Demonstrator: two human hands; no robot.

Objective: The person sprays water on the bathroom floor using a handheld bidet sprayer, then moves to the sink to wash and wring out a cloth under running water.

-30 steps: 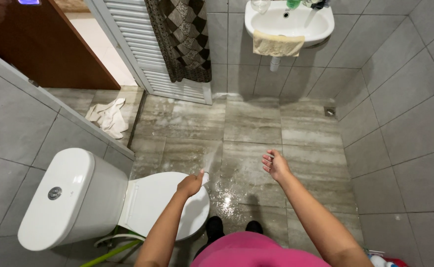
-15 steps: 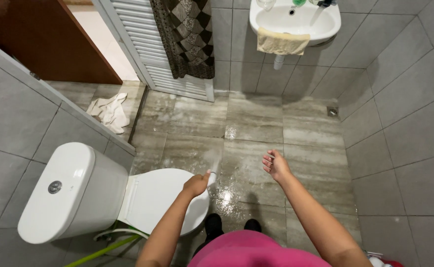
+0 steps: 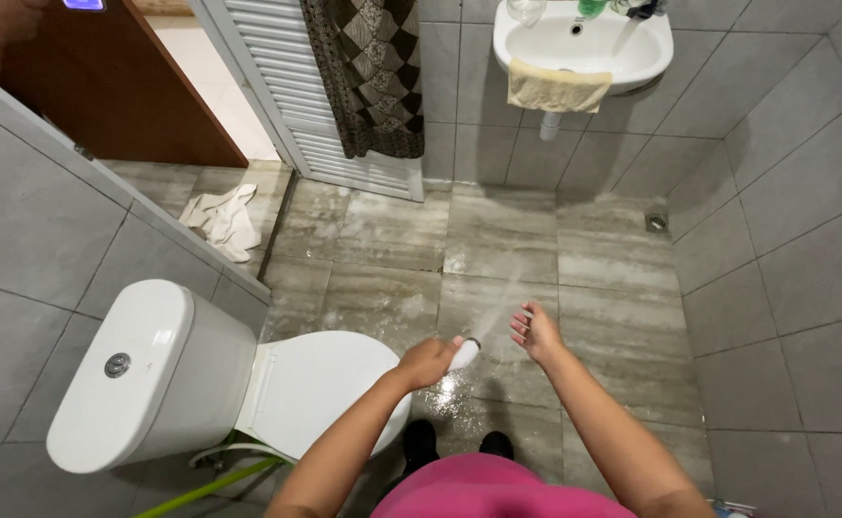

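Observation:
My left hand [image 3: 425, 363] grips a white spray nozzle [image 3: 465, 353] just right of the closed white toilet [image 3: 200, 379]. A thin jet of water leaves the nozzle and passes close to my right hand [image 3: 536, 333]. That hand is held out over the wet tiled floor [image 3: 498, 249] with its fingers spread and nothing in it. Foamy water glistens on the tiles below both hands.
A white wall sink [image 3: 584, 40] with a yellow cloth [image 3: 557, 89] over its rim is at the far wall. A patterned towel [image 3: 368, 67] hangs beside a white louvred door [image 3: 291, 86]. A crumpled white cloth [image 3: 224, 221] lies on the floor left. A green hose [image 3: 210, 486] runs by the toilet base.
The spray has swung from pointing up the floor to pointing right, toward my right hand. Both hands have drawn closer together.

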